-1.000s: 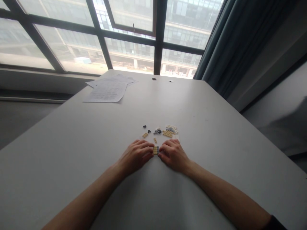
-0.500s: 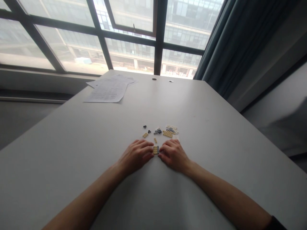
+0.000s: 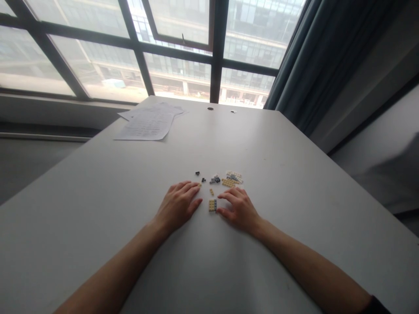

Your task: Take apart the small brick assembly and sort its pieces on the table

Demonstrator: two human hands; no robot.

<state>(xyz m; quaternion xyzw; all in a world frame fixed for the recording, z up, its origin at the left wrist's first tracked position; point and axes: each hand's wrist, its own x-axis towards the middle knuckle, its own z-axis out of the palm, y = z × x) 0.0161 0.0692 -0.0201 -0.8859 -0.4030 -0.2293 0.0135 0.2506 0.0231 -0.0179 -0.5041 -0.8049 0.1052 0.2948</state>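
Joined yellow-and-grey block [image 3: 212, 205] flat on the desk [image 3: 183, 159]. At its nine o'clock, left hand [image 3: 179, 203], thumb spread from the fingers, fingertips at a half-hidden yellow brick [image 3: 199, 185] toward eleven. At three o'clock, right hand [image 3: 238, 208], thumb and forefinger parted beside the block's grey edge, contact hard to tell. Toward twelve, a small yellow brick [image 3: 211, 192], then grey pieces [image 3: 215, 179]; toward one, a long yellow brick [image 3: 228, 182].

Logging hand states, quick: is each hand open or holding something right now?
Left hand: open, partly covering a small tan piece; touch unclear.
Right hand: open, beside the tan-and-gray block; touch unclear.
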